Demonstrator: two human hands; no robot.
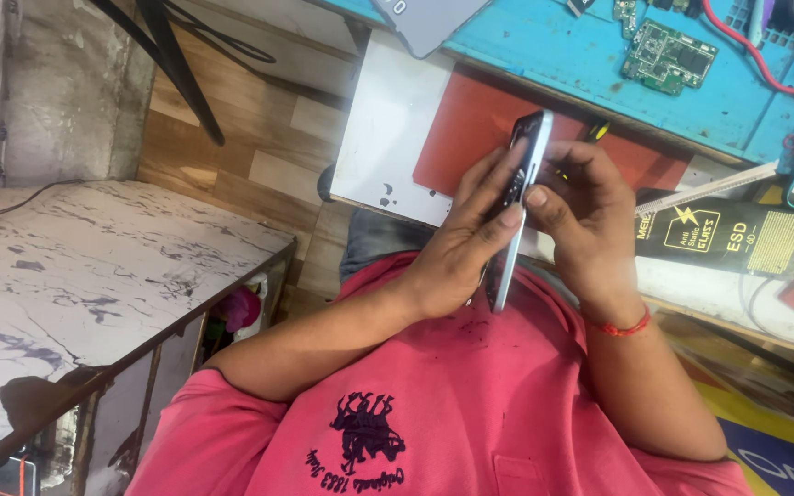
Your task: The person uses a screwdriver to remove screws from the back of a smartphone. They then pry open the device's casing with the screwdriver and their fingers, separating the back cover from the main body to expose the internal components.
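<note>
Both hands close on 1 phone (516,197), held edge-on to the camera so only its thin silvery side and a strip of dark face show. The left hand (457,243) wraps the lower half from the left, fingers laid flat along the face and the fingertips pressed near the edge, which looks meant to steady the phone. The right hand (581,216) clasps it from the other side, thumb tip touching the edge beside the left fingertips; a yellow-and-black tool tip (599,131) pokes out above its knuckles, though whether this hand grips it cannot be told. Neither hand is spread; each is curled snugly against the phone, which sits upright between them, raised in front of the pink shirt (434,404), probably to bring the seam close to the eyes.

A red thread band (622,328) circles the right wrist. Behind the hands lies a red mat (466,124) on a white bench top (388,119). Farther back a blue mat (581,55) carries a green circuit board (668,55), and a black anti-static pad (723,237) lies to the right.
</note>
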